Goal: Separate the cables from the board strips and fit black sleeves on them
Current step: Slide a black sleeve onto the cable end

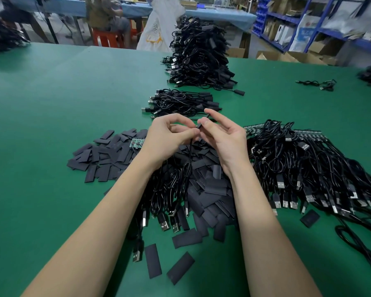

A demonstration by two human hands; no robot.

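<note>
**Cable end pinched between both hands above the sleeve pile**

Cable (pixel 190 155) hangs from the two hands, which meet just above the pile of black sleeves (pixel 204 189) on the green desk (pixel 41 116). The left hand (pixel 165 140) has its fingers curled, thumb and forefinger pinching the cable near its top end. The right hand (pixel 221 138) pinches a small dark piece (pixel 198 126) at that same end between thumb and fingertip, its other fingers loosely spread and raised; whether that piece is a sleeve or the cable's tip cannot be told. From the pinch, the cable drops down onto the sleeve pile and joins a loose bunch of cables with USB plugs (pixel 167 211) lying on the near side of the pile.

Left of the sleeve pile's far edge, a small green board strip (pixel 136 142) lies partly under the sleeves. Right of the sleeve pile sprawls a big heap of cables (pixel 304 168), with green board strips showing at its far edge. Beyond the sleeve pile sits a low bundle of cables (pixel 180 102), and farther beyond that a tall stack of cables (pixel 199 54). A few single sleeves lie scattered on the desk nearer than the pile.
</note>
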